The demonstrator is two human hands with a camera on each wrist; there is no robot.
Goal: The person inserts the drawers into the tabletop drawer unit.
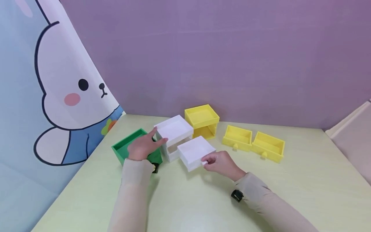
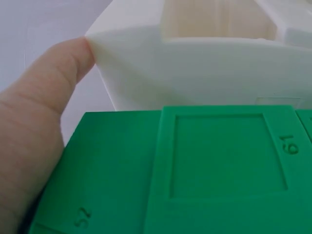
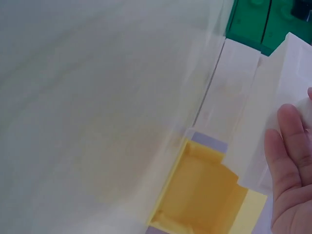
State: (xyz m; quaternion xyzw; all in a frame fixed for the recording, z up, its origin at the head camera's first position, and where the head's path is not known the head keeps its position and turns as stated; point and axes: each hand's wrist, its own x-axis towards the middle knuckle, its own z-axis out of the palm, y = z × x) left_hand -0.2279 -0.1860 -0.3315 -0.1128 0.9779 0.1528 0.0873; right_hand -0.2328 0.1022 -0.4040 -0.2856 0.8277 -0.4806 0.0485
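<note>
A small white cabinet with an open front compartment stands in the middle. My left hand rests on its left side with thumb and index finger extended; in the left wrist view, the thumb touches a corner of the white cabinet. With my right hand I pinch the front knob of a white drawer. That drawer is outside the cabinet, in front of the compartment, slightly above the table. In the right wrist view the fingers lie by the drawer, and the knob is mostly hidden.
A green box sits left, partly behind my left hand. A yellow cabinet with an open compartment stands behind the white one. Two yellow drawers with knobs lie right on the pale table. A purple backdrop rises behind.
</note>
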